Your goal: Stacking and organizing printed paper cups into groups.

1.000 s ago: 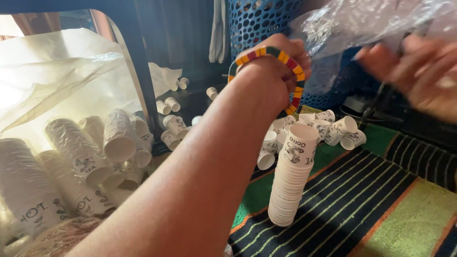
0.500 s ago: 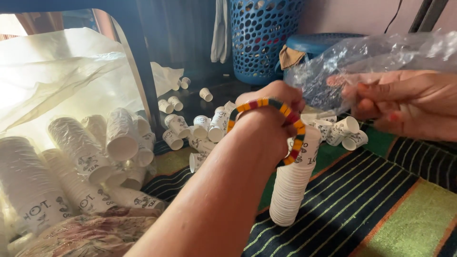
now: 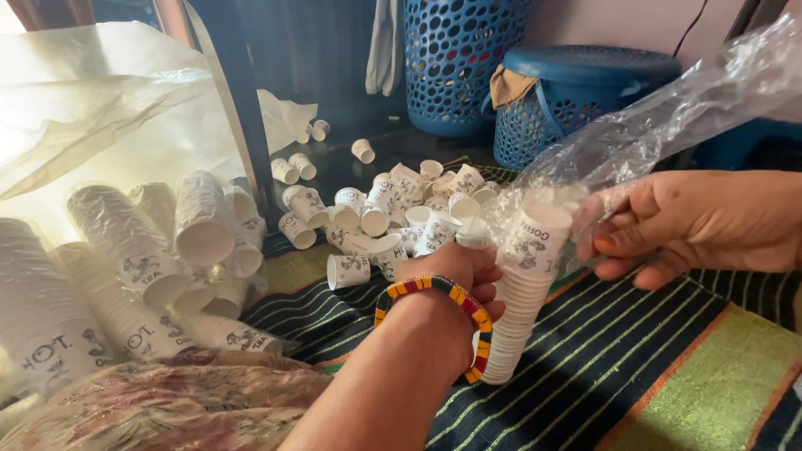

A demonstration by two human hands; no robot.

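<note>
left hand [image 3: 455, 280] wrapped round cup stack [image 3: 518, 309], keeps it upright on striped cloth [image 3: 635, 359] | right hand [image 3: 685, 225] pinches plastic sleeve [image 3: 660, 125] mouth open over stack top | loose cups [image 3: 393, 213] scattered behind | bagged stacks [image 3: 142, 259] lie left

The tall stack of white printed paper cups [image 3: 520, 294] at centre looks matt and smooth. Over its top lies a thin clear plastic bag [image 3: 660, 125], glossy and crinkled, catching light toward the upper right. At left, bagged sleeves of paper cups [image 3: 125, 259] sit under cloudy, shiny plastic film. The dark striped woven cloth [image 3: 635, 367] across the lower frame looks coarse and matt. The blue perforated plastic baskets [image 3: 464, 63] at top have a slight sheen. The beaded multicolour bangle [image 3: 455, 309] is glossy.
</note>
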